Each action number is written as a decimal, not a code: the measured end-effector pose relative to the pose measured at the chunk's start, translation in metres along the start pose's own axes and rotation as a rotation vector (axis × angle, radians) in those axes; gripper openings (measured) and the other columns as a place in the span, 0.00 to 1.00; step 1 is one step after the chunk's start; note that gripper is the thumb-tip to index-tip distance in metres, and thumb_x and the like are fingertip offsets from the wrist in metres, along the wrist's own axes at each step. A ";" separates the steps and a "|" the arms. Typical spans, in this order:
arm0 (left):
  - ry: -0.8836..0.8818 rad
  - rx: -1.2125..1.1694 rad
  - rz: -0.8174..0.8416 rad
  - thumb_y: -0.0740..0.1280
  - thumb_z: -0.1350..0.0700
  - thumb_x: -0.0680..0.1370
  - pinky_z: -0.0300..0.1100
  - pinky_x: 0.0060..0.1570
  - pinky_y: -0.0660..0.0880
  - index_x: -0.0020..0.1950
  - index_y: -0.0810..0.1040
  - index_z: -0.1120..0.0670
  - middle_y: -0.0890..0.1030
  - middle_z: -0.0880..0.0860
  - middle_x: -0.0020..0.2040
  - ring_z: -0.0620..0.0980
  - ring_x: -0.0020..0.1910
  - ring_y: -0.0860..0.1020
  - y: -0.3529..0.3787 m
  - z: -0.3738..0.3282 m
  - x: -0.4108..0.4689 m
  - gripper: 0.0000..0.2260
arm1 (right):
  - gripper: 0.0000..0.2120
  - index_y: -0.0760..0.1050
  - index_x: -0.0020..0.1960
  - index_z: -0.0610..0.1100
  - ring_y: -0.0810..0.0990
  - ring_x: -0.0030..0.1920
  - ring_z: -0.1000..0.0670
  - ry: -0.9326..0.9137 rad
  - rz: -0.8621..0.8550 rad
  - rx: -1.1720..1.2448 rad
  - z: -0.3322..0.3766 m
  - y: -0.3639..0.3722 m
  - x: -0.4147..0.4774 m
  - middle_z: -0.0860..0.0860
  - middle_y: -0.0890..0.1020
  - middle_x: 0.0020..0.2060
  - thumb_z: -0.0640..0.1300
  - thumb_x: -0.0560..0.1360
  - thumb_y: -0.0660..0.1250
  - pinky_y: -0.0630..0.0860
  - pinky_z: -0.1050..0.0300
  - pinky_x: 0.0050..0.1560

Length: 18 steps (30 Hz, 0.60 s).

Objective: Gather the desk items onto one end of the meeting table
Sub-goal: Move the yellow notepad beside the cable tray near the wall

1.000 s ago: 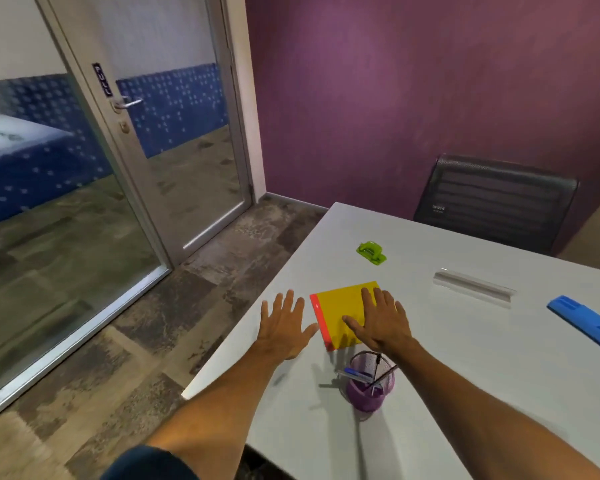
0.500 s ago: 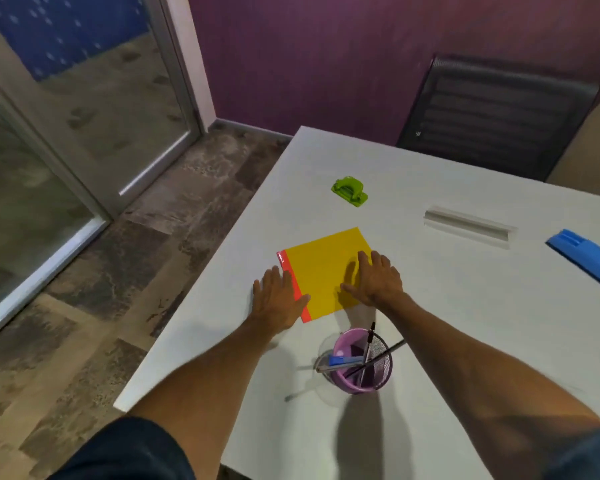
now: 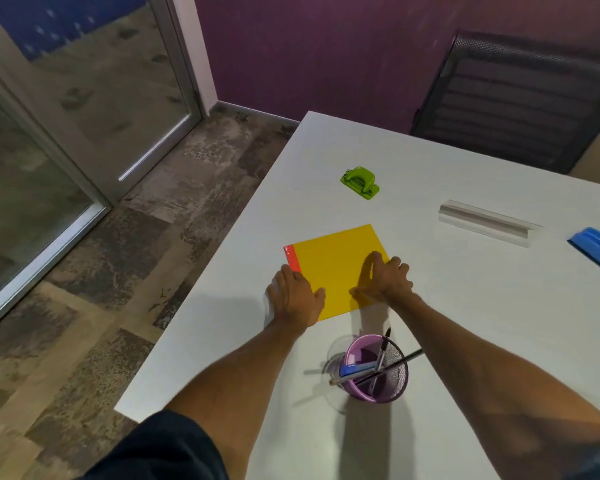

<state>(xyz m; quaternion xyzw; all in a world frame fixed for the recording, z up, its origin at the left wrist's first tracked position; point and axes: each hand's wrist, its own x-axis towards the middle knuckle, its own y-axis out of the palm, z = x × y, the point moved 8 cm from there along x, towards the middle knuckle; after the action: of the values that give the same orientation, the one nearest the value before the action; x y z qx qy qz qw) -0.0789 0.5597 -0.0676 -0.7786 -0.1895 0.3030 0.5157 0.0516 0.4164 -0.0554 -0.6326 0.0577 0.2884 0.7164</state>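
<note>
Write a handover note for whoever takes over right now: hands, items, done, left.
Left hand rests on the yellow notebook at its red spine edge; grip unclear. Right hand curls round its right edge, thumb on the cover.
Purple pen cup stands just nearer than the notebook, at this end of the table.
Done, seemingly: cup and notebook together.
Left: green hole punch, clear strip and blue item lie apart, farther off.

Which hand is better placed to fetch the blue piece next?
Right, probably. The blue piece lies far out on the side of the right hand. The left hand sits at the red spine of the yellow notebook and would have to cross over.
</note>
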 end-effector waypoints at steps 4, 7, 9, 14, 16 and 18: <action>-0.123 -0.240 -0.019 0.62 0.48 0.77 0.54 0.62 0.67 0.65 0.68 0.61 0.68 0.58 0.65 0.58 0.65 0.66 -0.007 0.005 0.009 0.22 | 0.41 0.59 0.70 0.47 0.59 0.69 0.34 0.024 -0.005 0.016 0.000 0.001 -0.002 0.38 0.62 0.67 0.60 0.66 0.75 0.66 0.35 0.62; -0.234 -0.417 0.009 0.65 0.52 0.76 0.53 0.62 0.70 0.66 0.67 0.63 0.65 0.58 0.65 0.59 0.66 0.64 -0.002 0.013 0.013 0.22 | 0.40 0.60 0.69 0.47 0.59 0.69 0.34 0.030 0.003 0.020 0.001 0.002 -0.004 0.38 0.61 0.67 0.60 0.66 0.75 0.65 0.35 0.63; -0.271 -0.534 -0.014 0.66 0.56 0.75 0.54 0.62 0.71 0.64 0.67 0.63 0.65 0.59 0.65 0.60 0.65 0.66 0.001 0.018 0.016 0.21 | 0.39 0.60 0.69 0.47 0.59 0.70 0.34 0.027 0.010 0.025 0.001 0.002 -0.006 0.38 0.61 0.67 0.59 0.67 0.75 0.65 0.35 0.63; -0.279 -1.007 0.011 0.62 0.67 0.78 0.45 0.45 0.76 0.56 0.63 0.54 0.74 0.59 0.56 0.56 0.51 0.76 0.002 0.019 0.017 0.13 | 0.36 0.62 0.69 0.47 0.60 0.69 0.34 0.001 0.035 0.038 0.001 0.001 -0.013 0.38 0.62 0.67 0.57 0.68 0.74 0.66 0.37 0.63; -0.299 -1.130 0.040 0.62 0.67 0.79 0.45 0.44 0.77 0.55 0.62 0.51 0.76 0.58 0.54 0.55 0.50 0.77 -0.001 0.017 0.016 0.14 | 0.34 0.64 0.68 0.46 0.61 0.68 0.35 -0.014 0.041 0.046 0.000 0.000 -0.015 0.38 0.63 0.66 0.57 0.69 0.74 0.67 0.38 0.63; -0.323 -1.221 0.056 0.64 0.66 0.78 0.48 0.47 0.78 0.57 0.65 0.51 0.76 0.57 0.56 0.57 0.53 0.78 -0.006 0.015 0.015 0.14 | 0.33 0.65 0.69 0.46 0.62 0.68 0.35 -0.035 0.059 0.060 -0.001 0.000 -0.018 0.38 0.64 0.66 0.56 0.70 0.73 0.67 0.40 0.64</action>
<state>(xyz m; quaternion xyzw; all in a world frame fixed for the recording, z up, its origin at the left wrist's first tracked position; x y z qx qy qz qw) -0.0771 0.5818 -0.0702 -0.8818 -0.3833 0.2671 -0.0646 0.0371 0.4096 -0.0481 -0.6038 0.0724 0.3184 0.7272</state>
